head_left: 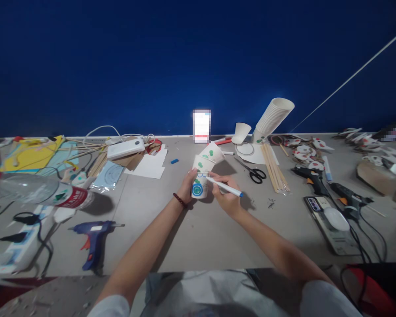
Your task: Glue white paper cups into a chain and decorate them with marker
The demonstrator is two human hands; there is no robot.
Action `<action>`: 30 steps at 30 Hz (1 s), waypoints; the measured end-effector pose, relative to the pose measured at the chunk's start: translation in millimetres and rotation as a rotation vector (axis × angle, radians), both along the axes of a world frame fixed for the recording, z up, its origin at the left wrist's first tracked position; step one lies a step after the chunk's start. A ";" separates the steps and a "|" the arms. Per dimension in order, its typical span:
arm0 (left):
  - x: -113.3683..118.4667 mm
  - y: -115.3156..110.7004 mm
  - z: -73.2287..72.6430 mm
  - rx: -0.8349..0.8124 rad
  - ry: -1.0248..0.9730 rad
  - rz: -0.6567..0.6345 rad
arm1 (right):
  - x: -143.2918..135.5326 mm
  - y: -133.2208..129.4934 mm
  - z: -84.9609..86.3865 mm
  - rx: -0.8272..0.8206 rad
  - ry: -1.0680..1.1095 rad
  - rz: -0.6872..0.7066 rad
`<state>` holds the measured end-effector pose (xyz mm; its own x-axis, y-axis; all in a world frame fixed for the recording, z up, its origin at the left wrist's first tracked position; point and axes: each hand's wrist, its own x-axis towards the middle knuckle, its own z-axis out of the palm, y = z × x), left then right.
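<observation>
My left hand (185,187), with a beaded bracelet at the wrist, is closed around the side of a white paper cup (199,190). This cup bears a blue ring around a green spot and blue pen lines higher up. Against its top lies another paper cup (214,154) with green spots, tilted to the right; how they are joined I cannot tell. A white marker (229,189) with a blue end is pinched in my right hand (227,198), its tip at the upper right of the cup's blue lines.
Left are a bottle (72,196), a blue glue gun (95,240) and a power strip (23,242). Scissors (255,175), wooden sticks (274,169), stacked cups (273,119), a black glue gun (313,178) and a phone (333,233) lie right. A lit screen (202,125) stands ahead.
</observation>
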<state>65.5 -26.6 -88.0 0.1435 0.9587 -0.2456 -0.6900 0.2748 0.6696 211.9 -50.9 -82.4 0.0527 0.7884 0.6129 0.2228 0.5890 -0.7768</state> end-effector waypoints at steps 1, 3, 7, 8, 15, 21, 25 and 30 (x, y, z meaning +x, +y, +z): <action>-0.1 0.0 0.0 -0.002 -0.001 -0.001 | 0.0 -0.1 0.4 0.003 0.000 -0.003; -0.1 0.0 0.0 -0.008 -0.004 -0.002 | 0.0 -0.1 0.9 0.006 0.001 -0.011; -0.2 0.0 0.5 -0.014 -0.003 -0.010 | 0.3 0.6 1.0 0.004 0.017 -0.008; -0.5 -0.1 0.7 -0.011 0.001 -0.019 | 0.4 0.8 1.0 0.005 0.020 -0.007; -3.2 0.1 0.4 -0.003 0.034 -0.059 | 0.8 2.0 3.4 0.031 0.000 -0.019; -2.1 0.7 1.1 -0.031 0.002 -0.031 | -1.3 1.7 4.7 0.063 0.017 -0.013; -0.4 1.9 2.4 -0.008 0.011 -0.001 | -0.5 3.1 2.4 0.062 0.013 -0.012; 1.3 5.9 1.8 0.002 0.000 0.053 | 2.6 6.3 -1.5 0.020 0.021 0.023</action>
<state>66.8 -20.8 -86.1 0.0922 0.9655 -0.2434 -0.7037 0.2362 0.6701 214.5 -44.6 -83.8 0.0480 0.7772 0.6274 0.1928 0.6091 -0.7693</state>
